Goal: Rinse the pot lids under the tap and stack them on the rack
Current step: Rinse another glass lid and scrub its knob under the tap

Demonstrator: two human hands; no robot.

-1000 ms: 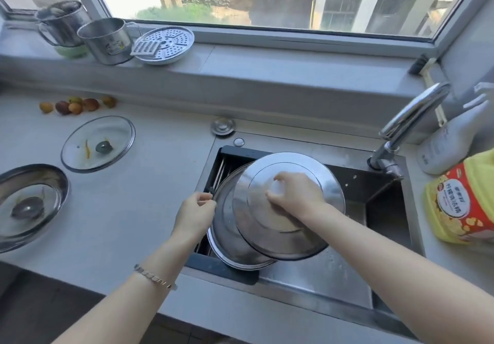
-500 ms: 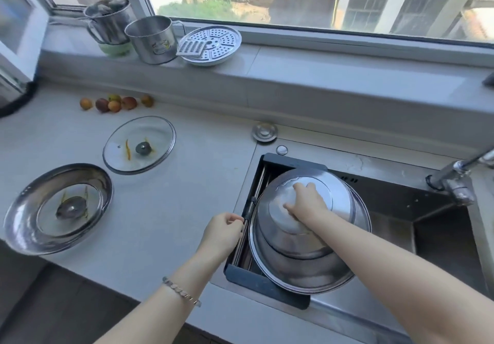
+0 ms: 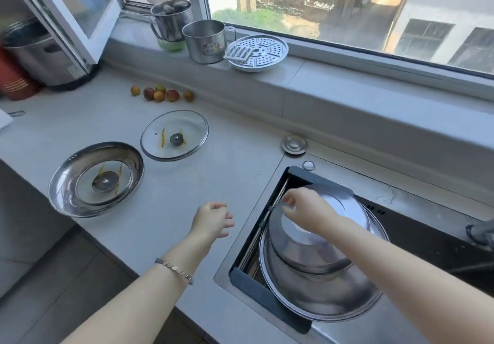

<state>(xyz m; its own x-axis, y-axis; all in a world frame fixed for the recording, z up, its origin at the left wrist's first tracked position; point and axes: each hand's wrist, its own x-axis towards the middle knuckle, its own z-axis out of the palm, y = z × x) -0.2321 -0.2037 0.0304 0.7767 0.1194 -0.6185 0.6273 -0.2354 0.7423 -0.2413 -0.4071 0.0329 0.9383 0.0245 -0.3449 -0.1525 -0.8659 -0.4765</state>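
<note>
Two steel pot lids lie stacked on the dark rack [image 3: 267,299] at the sink's left end: a smaller lid [image 3: 315,247] rests on a larger lid [image 3: 320,298]. My right hand [image 3: 304,207] hovers over the smaller lid with fingers apart, holding nothing. My left hand [image 3: 212,222] is open above the counter, just left of the rack. On the counter to the left lie a glass lid [image 3: 175,135] and a steel lid [image 3: 96,179], both upside down with orange smears.
The tap [image 3: 481,232] shows at the right edge over the dark sink [image 3: 417,239]. A sink plug [image 3: 294,144] lies behind the rack. Several small fruits [image 3: 161,93], two steel mugs [image 3: 205,41] and a steamer plate [image 3: 258,52] sit near the window sill.
My right hand let go of the smaller lid, which now rests on the larger one. My left hand left the rack's edge and opened over the counter. The view swung left.
</note>
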